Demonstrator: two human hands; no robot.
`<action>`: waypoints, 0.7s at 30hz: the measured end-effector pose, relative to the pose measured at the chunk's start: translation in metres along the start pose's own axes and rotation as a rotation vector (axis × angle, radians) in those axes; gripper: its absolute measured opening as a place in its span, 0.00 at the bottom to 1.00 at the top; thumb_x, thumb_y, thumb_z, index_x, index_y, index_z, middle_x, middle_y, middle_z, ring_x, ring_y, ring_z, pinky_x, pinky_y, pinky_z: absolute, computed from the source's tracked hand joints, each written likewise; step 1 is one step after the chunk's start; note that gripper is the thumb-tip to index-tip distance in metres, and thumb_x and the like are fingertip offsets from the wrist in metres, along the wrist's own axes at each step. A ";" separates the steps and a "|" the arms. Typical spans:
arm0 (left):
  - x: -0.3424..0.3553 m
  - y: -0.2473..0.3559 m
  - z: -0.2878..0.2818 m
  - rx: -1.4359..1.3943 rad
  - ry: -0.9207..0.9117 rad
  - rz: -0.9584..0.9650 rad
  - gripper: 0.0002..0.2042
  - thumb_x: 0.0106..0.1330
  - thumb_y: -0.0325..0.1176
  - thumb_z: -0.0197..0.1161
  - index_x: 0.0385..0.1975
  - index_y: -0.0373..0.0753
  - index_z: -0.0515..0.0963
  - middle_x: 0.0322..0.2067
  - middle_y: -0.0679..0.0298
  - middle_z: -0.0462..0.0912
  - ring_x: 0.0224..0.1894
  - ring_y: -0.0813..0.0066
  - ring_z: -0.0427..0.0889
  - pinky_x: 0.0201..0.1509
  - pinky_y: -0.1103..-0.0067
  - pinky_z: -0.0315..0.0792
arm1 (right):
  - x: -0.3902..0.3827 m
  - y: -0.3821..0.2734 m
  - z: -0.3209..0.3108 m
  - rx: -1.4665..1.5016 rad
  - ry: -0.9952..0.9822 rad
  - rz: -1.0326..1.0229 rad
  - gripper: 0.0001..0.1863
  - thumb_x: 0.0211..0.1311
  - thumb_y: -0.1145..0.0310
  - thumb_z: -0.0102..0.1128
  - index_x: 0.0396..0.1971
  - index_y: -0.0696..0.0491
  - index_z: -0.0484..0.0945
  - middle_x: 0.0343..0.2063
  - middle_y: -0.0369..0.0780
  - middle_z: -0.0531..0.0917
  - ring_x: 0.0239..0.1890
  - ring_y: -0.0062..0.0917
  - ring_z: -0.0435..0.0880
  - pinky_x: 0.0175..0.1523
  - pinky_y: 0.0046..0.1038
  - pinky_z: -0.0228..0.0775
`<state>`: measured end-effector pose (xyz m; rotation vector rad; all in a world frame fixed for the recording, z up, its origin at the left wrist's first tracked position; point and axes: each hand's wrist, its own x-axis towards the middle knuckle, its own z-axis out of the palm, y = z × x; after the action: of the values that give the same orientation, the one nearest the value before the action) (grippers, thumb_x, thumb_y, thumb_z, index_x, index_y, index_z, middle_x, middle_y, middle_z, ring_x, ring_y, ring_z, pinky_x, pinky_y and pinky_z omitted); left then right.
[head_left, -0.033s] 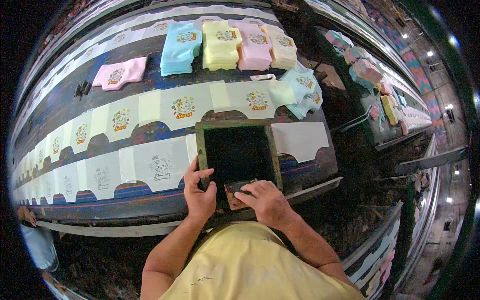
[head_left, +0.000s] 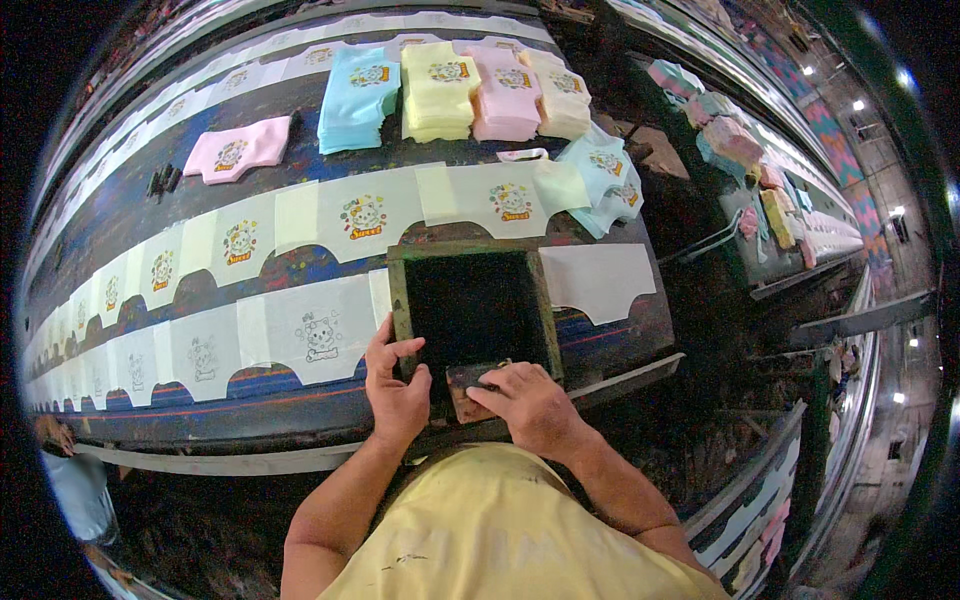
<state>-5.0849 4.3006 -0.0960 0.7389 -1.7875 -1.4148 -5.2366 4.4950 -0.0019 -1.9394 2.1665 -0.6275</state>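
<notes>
Frame: the wooden frame (head_left: 546,320) lies on the long dark table (head_left: 615,345), at the near edge in front of the person; its dark panel (head_left: 470,305) hides whatever is beneath.

Right hand (head_left: 530,405): closed on a flat reddish-brown block (head_left: 462,395) at the frame's near end, fingers bent over it, thumb against its face. Left hand (head_left: 397,390): at the left rail's near end, thumb and forefinger parted; whether it clamps the wood cannot be told.

Surroundings: a blank white cloth piece (head_left: 600,280) just right of the frame; left, a piece with a grey outline drawing (head_left: 285,345). Behind, a row with coloured prints; farther back, blue (head_left: 358,110), yellow (head_left: 437,110), pink (head_left: 507,110) and cream (head_left: 562,110) stacks.

Risks (judged): uneven pressure on the block could skew the frame if the left hand bears lightly, putting a mark out of line. A careless sideways lift might smear or drag neighbouring cloth.
</notes>
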 end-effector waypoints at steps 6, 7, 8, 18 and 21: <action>0.010 -0.002 0.003 0.121 -0.011 -0.001 0.25 0.56 0.12 0.67 0.54 0.41 0.88 0.79 0.43 0.73 0.81 0.47 0.73 0.83 0.62 0.66 | -0.027 0.024 0.001 0.078 0.202 0.056 0.28 0.60 0.65 0.83 0.61 0.49 0.88 0.63 0.45 0.85 0.70 0.47 0.82 0.76 0.50 0.75; 0.011 -0.001 0.004 0.130 -0.004 0.004 0.25 0.55 0.12 0.67 0.53 0.41 0.88 0.79 0.43 0.74 0.81 0.47 0.73 0.83 0.62 0.66 | -0.035 0.030 0.001 0.066 0.285 0.102 0.29 0.59 0.64 0.85 0.61 0.49 0.88 0.64 0.45 0.85 0.71 0.47 0.81 0.76 0.51 0.74; 0.011 0.001 0.007 0.154 0.005 -0.023 0.26 0.54 0.11 0.66 0.53 0.41 0.88 0.79 0.43 0.74 0.81 0.47 0.73 0.83 0.62 0.66 | -0.043 0.036 0.001 0.088 0.352 0.173 0.28 0.61 0.65 0.84 0.62 0.50 0.88 0.64 0.46 0.85 0.71 0.48 0.81 0.76 0.51 0.74; -0.005 0.033 0.131 0.154 0.037 0.206 0.23 0.55 0.11 0.65 0.49 0.41 0.88 0.80 0.40 0.72 0.82 0.43 0.72 0.84 0.58 0.65 | -0.138 0.126 -0.024 0.395 0.536 0.436 0.27 0.62 0.70 0.82 0.62 0.52 0.88 0.68 0.46 0.86 0.74 0.49 0.80 0.81 0.50 0.69; -0.009 0.037 0.189 0.184 0.045 0.228 0.23 0.54 0.11 0.66 0.49 0.41 0.89 0.79 0.38 0.73 0.81 0.42 0.73 0.83 0.59 0.66 | -0.169 0.167 -0.043 0.382 0.544 0.437 0.27 0.61 0.71 0.81 0.61 0.52 0.88 0.68 0.46 0.86 0.75 0.50 0.80 0.82 0.51 0.69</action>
<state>-5.2348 4.4206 -0.0862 0.6316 -1.9165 -1.0881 -5.3807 4.6798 -0.0582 -1.1362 2.4064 -1.4713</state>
